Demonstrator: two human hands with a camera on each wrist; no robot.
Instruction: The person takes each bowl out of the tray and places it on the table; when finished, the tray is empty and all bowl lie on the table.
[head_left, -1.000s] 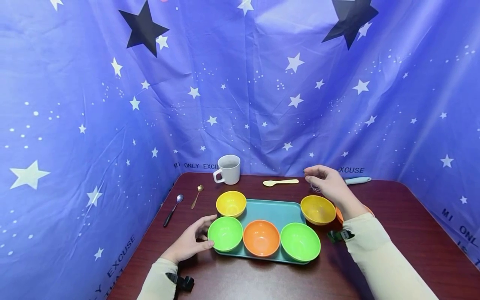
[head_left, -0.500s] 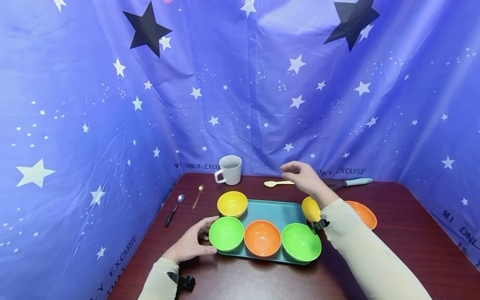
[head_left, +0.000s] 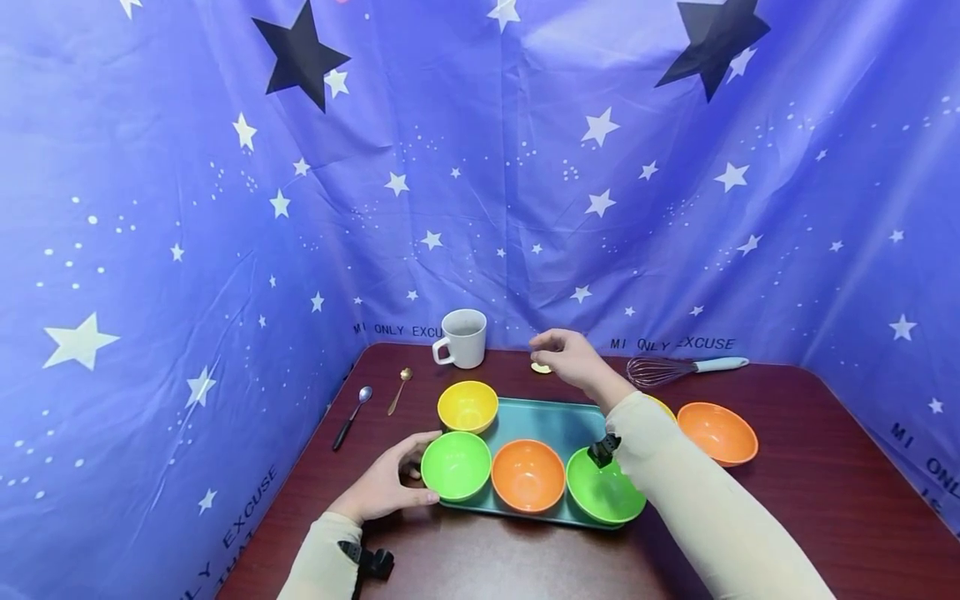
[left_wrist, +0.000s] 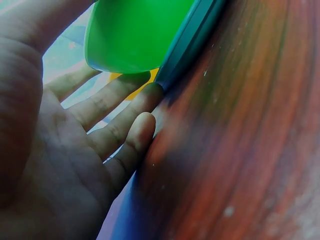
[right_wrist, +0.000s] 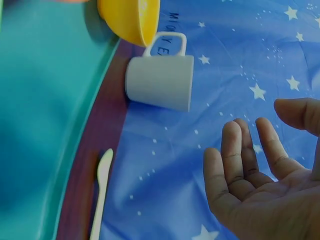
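Observation:
My left hand [head_left: 391,478] is at the left end of the teal tray [head_left: 525,406], around the near-left green bowl [head_left: 456,467]. In the left wrist view its fingers [left_wrist: 117,102] reach out loosely toward the green bowl and the tray rim; whether they touch is hard to tell. My right hand [head_left: 573,360] is raised over the back of the table, holding nothing, its fingers slightly bent. Below it lies a pale yellow spoon [right_wrist: 102,172], mostly hidden by the hand in the head view. A white mug [head_left: 463,340] stands left of that hand.
On the tray are a yellow bowl [head_left: 467,407], an orange bowl [head_left: 528,476] and another green bowl [head_left: 602,497]. Beyond the right forearm sit a partly hidden yellow bowl and an orange bowl [head_left: 717,433]. A whisk [head_left: 686,367] lies behind; two small spoons, silver [head_left: 364,394] and gold [head_left: 405,375], lie left.
My right hand has moved left, from over the whisk to above the pale yellow spoon. The right forearm now covers part of the right green bowl. My left hand has stayed nearly still.

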